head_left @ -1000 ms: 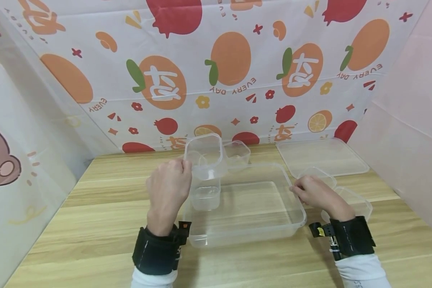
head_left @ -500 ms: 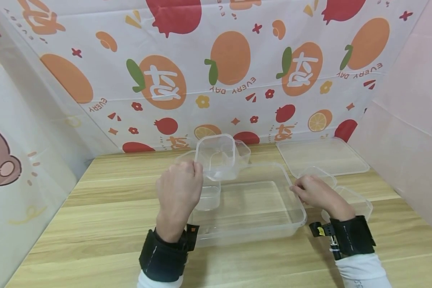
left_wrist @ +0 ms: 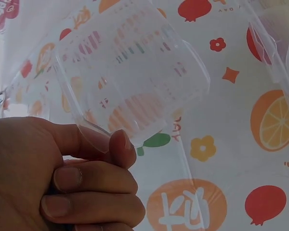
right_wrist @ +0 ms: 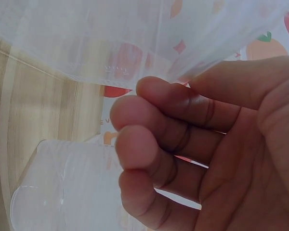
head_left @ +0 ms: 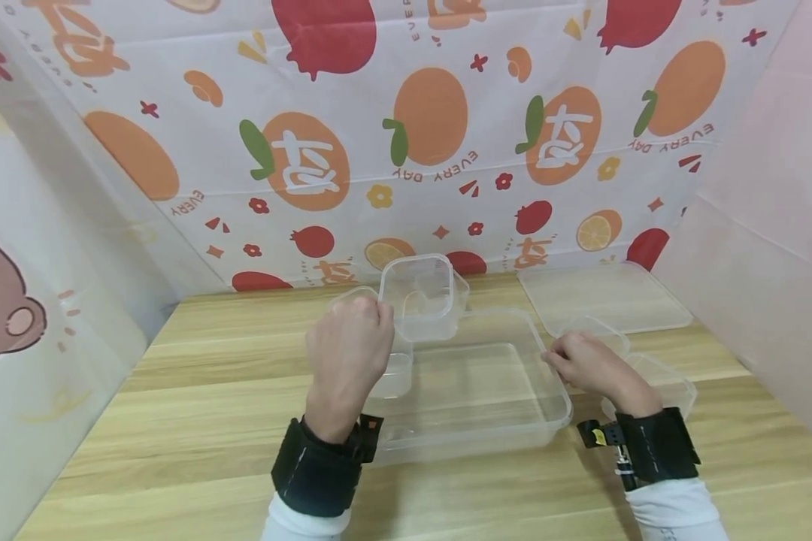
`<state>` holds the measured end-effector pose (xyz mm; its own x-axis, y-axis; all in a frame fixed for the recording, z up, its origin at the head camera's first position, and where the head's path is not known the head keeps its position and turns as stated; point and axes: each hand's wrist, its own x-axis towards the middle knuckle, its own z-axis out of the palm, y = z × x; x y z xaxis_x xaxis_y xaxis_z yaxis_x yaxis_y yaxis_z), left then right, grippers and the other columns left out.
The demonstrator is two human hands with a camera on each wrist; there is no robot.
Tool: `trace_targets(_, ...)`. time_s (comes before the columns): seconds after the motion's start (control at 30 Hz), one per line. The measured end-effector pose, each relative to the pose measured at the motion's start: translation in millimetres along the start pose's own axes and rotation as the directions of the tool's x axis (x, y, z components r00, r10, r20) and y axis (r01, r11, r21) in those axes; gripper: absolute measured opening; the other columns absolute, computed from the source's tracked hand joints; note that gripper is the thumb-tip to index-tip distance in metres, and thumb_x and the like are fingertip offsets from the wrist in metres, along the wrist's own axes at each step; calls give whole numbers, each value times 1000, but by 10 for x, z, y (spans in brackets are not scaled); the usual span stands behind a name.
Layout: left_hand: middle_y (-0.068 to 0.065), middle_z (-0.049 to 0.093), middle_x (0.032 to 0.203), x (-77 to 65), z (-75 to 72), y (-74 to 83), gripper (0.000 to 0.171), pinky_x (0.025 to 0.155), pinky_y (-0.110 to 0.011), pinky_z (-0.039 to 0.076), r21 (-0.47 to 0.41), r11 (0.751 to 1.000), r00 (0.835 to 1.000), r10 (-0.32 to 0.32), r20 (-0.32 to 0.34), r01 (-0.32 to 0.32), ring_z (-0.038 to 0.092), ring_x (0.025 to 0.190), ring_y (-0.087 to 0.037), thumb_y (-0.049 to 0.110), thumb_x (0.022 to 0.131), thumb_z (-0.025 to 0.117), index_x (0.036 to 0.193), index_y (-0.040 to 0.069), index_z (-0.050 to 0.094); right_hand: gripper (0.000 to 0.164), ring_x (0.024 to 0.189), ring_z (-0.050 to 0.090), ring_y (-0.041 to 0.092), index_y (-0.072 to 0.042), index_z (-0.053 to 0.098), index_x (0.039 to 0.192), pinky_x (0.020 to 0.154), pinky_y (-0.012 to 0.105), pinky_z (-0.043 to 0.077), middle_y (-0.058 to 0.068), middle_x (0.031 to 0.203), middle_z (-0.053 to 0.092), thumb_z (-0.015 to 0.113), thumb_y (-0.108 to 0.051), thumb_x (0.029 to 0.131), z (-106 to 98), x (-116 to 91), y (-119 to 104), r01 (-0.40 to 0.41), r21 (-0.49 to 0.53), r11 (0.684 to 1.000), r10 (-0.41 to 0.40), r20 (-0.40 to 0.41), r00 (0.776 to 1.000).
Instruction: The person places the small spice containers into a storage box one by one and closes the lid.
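Note:
My left hand (head_left: 350, 342) pinches a small clear plastic container (head_left: 417, 289) by its rim, between thumb and curled forefinger. This container is raised over the back left of a large clear plastic box (head_left: 470, 443) and looks empty in the left wrist view (left_wrist: 135, 62). My right hand (head_left: 592, 368) pinches the large box's right rim; in the right wrist view, thumb and forefinger meet at the clear wall (right_wrist: 111, 43). At the left inside the large box is another small clear container (head_left: 394, 374), partly hidden behind my left hand.
A large flat clear lid (head_left: 605, 297) lies at the back right of the wooden table (head_left: 196, 421). Smaller clear pieces (head_left: 663, 383) lie beside and beneath my right forearm. Another clear container (head_left: 462, 289) shows behind the held one. A printed cloth (head_left: 433, 195) hangs behind the table.
My left hand has moved to the right with the small container, which now overlaps the container behind it. My right hand keeps its grip on the large box's rim. The head view has shifted slightly.

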<state>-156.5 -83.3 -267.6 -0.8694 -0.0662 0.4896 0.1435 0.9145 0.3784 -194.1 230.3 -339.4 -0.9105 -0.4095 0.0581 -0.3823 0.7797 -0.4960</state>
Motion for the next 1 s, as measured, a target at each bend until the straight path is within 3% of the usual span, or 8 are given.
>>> trace_targets(0.4, 3, 22, 53, 33, 155, 60, 50, 42, -29, 19, 38, 999, 998, 3, 66, -6, 26, 47, -17, 8, 96, 48, 47, 11, 37, 35, 49, 38, 10, -6, 60, 65, 50, 27, 33, -5, 55, 40, 59, -7, 100, -9, 9, 9, 6, -10, 1000, -6, 0, 1000)
trace_targets(0.63, 4, 19, 53, 45, 249, 89, 51, 42, -27, 17, 60, 996, 997, 64, 35, -66, 21, 46, -15, 4, 94, 49, 46, 11, 33, 36, 49, 39, 10, -6, 59, 65, 50, 27, 33, -5, 55, 41, 59, -7, 101, -9, 10, 8, -14, -12, 1000, 14, 5, 1000)
trace_targets(1.0, 3, 22, 51, 59, 387, 94, 51, 41, -29, 21, 149, 986, 995, 71, 76, -81, 32, 43, -18, 7, 94, 53, 46, 10, 38, 37, 49, 39, 10, -8, 58, 63, 50, 27, 33, -5, 55, 40, 59, -8, 101, -1, 5, 15, -23, -15, 1000, 23, 2, 1000)
